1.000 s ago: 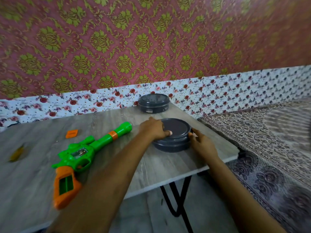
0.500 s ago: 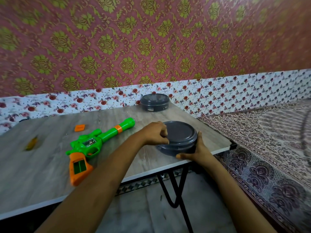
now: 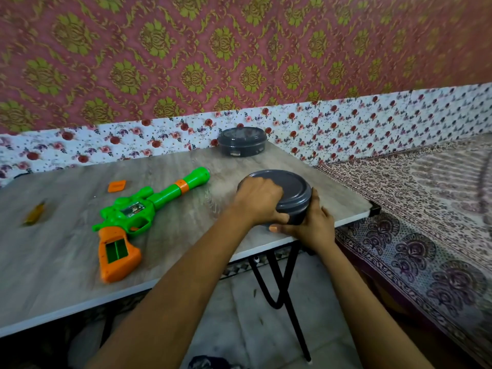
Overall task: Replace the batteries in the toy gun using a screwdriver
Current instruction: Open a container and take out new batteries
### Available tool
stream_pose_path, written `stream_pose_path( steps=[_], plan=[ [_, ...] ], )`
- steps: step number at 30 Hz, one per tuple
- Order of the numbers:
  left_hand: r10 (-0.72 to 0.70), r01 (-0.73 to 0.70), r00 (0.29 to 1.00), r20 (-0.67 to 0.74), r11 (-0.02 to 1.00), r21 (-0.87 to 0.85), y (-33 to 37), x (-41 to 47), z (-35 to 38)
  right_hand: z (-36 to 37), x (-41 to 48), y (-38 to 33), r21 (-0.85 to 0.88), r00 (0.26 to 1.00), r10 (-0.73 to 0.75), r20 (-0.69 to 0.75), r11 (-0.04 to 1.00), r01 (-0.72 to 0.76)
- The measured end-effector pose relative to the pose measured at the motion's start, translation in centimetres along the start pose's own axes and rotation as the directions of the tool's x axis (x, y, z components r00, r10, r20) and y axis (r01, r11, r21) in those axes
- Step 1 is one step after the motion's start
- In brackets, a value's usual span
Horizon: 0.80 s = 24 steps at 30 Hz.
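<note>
It was plainly a room in someone's home: pink-and-gold damask wallpaper [image 3: 186,49] above a rose-print strip [image 3: 372,121], a paisley-printed bedspread [image 3: 426,222] running along the right, and a wood-grain table [image 3: 53,262] on thin black wire legs [image 3: 282,288] with a toy gun [image 3: 133,217] and a lidded grey container [image 3: 292,187] on it.

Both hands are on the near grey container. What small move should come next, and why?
Probably twist or lift the lid off the near grey container: the left hand grips its top, the right hand braces its side, and the toy gun lies untouched nearby. Contents are hidden.
</note>
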<state>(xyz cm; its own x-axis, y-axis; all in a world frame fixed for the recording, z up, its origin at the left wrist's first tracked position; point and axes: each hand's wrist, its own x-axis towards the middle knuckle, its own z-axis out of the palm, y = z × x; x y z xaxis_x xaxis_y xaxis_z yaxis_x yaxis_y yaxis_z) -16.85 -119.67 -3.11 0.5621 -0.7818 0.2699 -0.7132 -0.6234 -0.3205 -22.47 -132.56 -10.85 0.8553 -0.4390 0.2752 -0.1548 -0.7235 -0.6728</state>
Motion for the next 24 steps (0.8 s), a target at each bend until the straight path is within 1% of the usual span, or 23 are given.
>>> stream_pose_path(
  steps=[3,7,10,15,18,21,24],
  plan=[
    [0.026,-0.026,1.000,-0.015,0.999,0.040,-0.4,-0.2,0.3,0.0,0.0,-0.2,-0.004,1.000,0.005,0.016,1.000,-0.005],
    [0.124,-0.124,0.992,0.006,0.982,0.143,-0.6,0.2,-0.3,-0.6,-0.1,-0.8,-0.004,0.994,0.048,0.096,0.999,-0.048],
    [0.144,-0.150,0.988,0.050,0.978,0.147,-0.6,0.3,-0.6,-1.1,-0.2,-1.2,0.036,0.989,0.061,0.132,0.997,-0.067],
    [0.215,-0.225,0.974,0.073,0.959,0.173,-0.6,0.5,-1.2,-1.4,-0.2,-1.5,0.061,0.978,0.089,0.186,0.993,-0.102],
    [0.246,-0.261,0.965,0.095,0.942,0.212,-0.5,0.9,-1.1,-1.3,-0.2,-1.5,0.070,0.980,0.085,0.182,0.993,-0.100],
    [0.230,-0.245,0.968,0.097,0.950,0.193,-0.9,1.1,-1.7,-1.2,0.0,-1.2,0.061,0.979,0.083,0.184,0.994,-0.095],
    [0.181,-0.187,0.981,0.062,0.977,0.099,-2.1,1.4,-2.5,-1.2,0.0,-1.2,0.048,0.978,0.079,0.193,0.995,-0.090]
  ],
)
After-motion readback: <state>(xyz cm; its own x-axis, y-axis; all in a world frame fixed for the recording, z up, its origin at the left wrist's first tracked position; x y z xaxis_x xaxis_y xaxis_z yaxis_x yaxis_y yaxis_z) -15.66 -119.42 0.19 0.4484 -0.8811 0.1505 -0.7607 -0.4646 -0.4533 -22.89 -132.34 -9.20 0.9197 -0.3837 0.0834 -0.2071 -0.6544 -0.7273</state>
